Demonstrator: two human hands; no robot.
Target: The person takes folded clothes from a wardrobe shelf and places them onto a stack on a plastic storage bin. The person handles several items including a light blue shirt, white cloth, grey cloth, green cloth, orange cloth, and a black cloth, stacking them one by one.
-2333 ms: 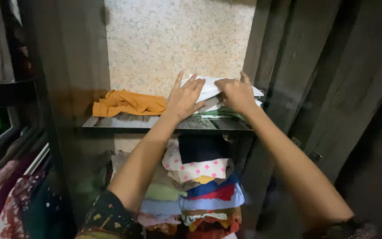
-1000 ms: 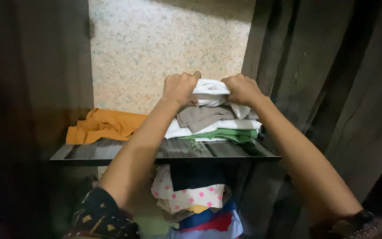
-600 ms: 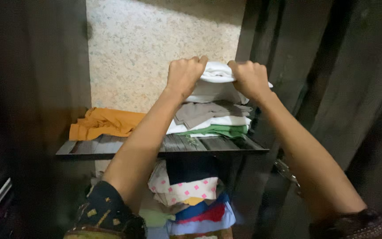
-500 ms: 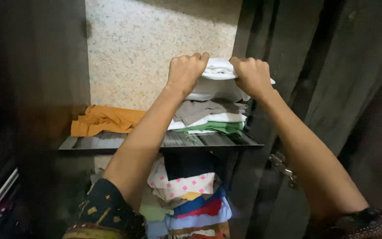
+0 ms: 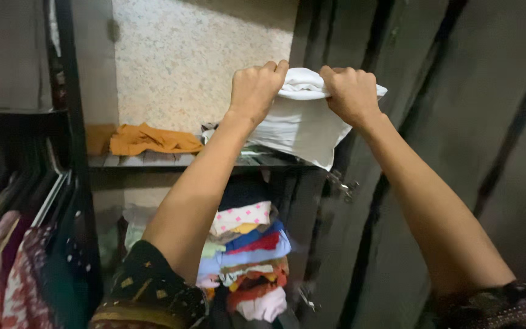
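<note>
Dark wooden wardrobe, door open, back panel (image 5: 184, 55) covered in pale speckled paper.

Item held: white folded garment (image 5: 302, 119), soft cloth, plain, no pattern visible. Its upper edge is bunched into a thick roll between the two fists; below that the cloth hangs in flat layers, with one loose corner drooping lowest at the right. Position: raised above the right end of the upper shelf (image 5: 153, 159), in front of the back panel and just left of the door edge.

Left hand (image 5: 255, 90): closed in a fist on the left end of the rolled edge, knuckles up, forearm rising from the near left.

Right hand (image 5: 352, 92): closed in a fist on the right end of the same edge, close to the left hand, forearm rising from the near right. Both wrists wear dark patterned sleeves at the near edge of the view.

Upper shelf, left part: orange crumpled cloth (image 5: 150, 139), lying loose, well apart from the white garment. A little more folded cloth shows on the shelf beneath the held garment, mostly hidden.

Lower compartment: tall stack of folded clothes (image 5: 248, 256), mixed colours; a white piece with pink dots near the top, then blue, red and pale green layers.

Far left: hanging garments (image 5: 13, 262) in red and pink prints, on a rail beside the shelving.

Right: metal latch (image 5: 342, 184) on the dark door.
</note>
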